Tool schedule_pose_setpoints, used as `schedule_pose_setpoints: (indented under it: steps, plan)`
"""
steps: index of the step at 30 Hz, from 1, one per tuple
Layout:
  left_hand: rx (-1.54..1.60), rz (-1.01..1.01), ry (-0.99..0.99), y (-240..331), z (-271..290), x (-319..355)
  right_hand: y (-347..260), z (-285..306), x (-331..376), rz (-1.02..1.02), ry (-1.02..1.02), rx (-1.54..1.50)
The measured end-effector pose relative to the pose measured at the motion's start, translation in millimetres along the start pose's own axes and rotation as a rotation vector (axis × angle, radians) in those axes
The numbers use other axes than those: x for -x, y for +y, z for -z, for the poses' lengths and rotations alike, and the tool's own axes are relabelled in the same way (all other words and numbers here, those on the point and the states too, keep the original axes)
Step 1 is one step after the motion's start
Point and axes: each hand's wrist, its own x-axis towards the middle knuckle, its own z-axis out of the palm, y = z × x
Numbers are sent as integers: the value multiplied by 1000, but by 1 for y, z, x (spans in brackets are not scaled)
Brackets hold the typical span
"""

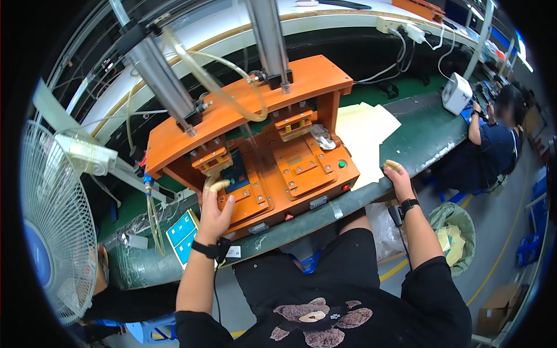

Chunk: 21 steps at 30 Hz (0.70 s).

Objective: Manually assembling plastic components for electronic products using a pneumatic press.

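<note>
My left hand (pixel 215 210) reaches into the left station of an orange two-station press (pixel 249 123), its thumb and fingers apart and pale covers on some fingertips. Beside those fingers a dark blue flat piece (pixel 236 173) lies on the left orange fixture (pixel 246 198); whether they touch it I cannot tell. The left press head (pixel 210 158) is raised just above my fingers. At the bench's front edge, right of the press, my right hand (pixel 399 178) rests with fingers loosely bent, fingertips covered, holding nothing visible. The right fixture (pixel 303 168) shows no blue piece.
Yellow sheets (pixel 368 136) spread right of the press. Blue panels (pixel 184 232) lie left of it. A large fan (pixel 58 226) stands far left. Air hoses (pixel 214 87) loop above the press. A lined bin (pixel 464 220) stands on the floor; a person (pixel 490 139) works at far right.
</note>
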Motion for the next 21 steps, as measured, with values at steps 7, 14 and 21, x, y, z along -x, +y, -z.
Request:
schedule_pose_setpoints:
  steps: [7, 14, 21]
  plan:
    - [257, 57, 85, -9, -20, 17, 9, 3, -8, 29, -34, 100]
    - [-304, -186, 135, 11, -12, 22, -33, -32, -52, 496, -40, 848]
    - [-318, -177, 120, 10, -21, 21, -60, -74, -136, -27, -22, 1358]
